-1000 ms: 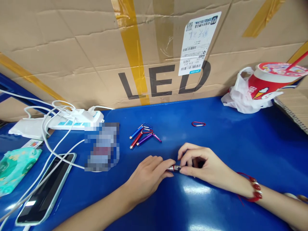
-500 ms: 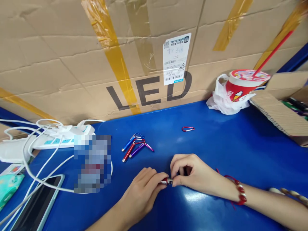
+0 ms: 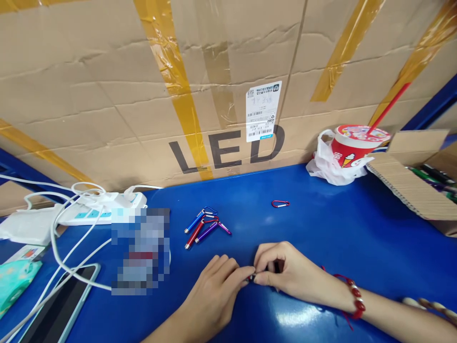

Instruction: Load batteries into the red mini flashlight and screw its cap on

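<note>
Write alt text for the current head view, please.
The left hand and right hand grip a small, mostly hidden object over a blue table. Beyond lie blue, red and purple tubes with carabiners, plus a separate red carabiner, before cardboard marked LED.

Head-worn view, facing forward, tilted down

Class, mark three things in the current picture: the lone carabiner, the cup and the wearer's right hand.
Carabiner (image 3: 283, 205): head view, on its silver bar.
Cup (image 3: 352, 150): head view, on its red side.
Right hand (image 3: 293, 267): head view, on the back of the hand.
</note>
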Available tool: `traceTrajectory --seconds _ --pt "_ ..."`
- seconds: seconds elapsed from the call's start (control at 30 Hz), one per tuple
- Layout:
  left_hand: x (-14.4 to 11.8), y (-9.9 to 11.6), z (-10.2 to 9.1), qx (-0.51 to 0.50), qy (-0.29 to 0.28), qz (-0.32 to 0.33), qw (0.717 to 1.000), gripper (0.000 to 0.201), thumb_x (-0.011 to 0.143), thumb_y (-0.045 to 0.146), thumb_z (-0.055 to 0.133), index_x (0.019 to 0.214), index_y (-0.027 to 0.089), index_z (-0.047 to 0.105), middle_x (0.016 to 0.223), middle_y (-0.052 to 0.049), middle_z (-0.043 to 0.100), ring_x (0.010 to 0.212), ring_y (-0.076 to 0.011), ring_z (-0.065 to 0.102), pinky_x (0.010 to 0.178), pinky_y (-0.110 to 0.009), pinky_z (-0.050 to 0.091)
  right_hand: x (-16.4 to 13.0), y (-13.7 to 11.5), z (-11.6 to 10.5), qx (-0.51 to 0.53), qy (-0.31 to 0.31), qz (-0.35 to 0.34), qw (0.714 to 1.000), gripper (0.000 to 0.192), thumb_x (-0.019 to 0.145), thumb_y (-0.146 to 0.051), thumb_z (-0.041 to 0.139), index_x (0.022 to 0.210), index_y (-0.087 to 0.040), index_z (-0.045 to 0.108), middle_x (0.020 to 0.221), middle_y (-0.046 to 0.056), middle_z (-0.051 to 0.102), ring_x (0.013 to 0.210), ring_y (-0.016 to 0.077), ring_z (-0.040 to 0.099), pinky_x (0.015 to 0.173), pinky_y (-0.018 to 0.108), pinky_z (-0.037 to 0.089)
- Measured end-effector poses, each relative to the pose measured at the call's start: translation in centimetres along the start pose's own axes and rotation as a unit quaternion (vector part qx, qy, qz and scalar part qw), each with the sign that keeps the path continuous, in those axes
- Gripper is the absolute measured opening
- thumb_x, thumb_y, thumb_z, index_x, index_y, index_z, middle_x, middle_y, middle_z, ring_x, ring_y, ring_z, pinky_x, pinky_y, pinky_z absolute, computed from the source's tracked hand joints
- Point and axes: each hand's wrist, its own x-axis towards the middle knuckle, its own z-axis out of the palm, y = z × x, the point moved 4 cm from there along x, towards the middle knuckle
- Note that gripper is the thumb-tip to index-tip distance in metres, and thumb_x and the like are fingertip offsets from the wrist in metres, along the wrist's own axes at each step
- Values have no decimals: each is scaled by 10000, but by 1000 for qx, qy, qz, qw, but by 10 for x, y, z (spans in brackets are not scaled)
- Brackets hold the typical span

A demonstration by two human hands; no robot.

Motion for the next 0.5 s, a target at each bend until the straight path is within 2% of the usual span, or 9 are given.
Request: traceTrajectory --seconds 0.2,0.3,0.4,0.5 --pt "4 -1 -4 34 20 -31 999 239 939 135 278 1001 185 504 728 -40 564 613 -186 476 584 -292 395 2 -7 -3 -60 50 -33 996 166 755 -297 668 659 -161 672 724 2 612 522 66 462 489 184 376" --pt "4 -2 -6 43 24 -43 998 250 939 132 266 1019 181 498 735 -44 569 619 -186 486 603 -297 409 2 -7 -6 -86 77 -62 991 174 737 -337 690 709 -167 676 757 9 611 496 59 453 468 180 383" --pt "3 -4 -6 27 24 -53 998 240 941 145 270 1037 184 486 755 -45 576 633 -185 500 613 -298 427 -1 -7 -6 -131 91 -131 978 175 758 -356 671 804 -188 691 813 21 613 494 61 466 476 184 410" --pt "2 -5 -6 16 21 -56 998 232 944 158 272 1017 188 491 765 -46 581 649 -187 516 633 -308 447 -5 -8 -7 -194 106 -218 951 142 825 -315 605 873 -228 706 880 31 622 541 68 526 541 190 450"
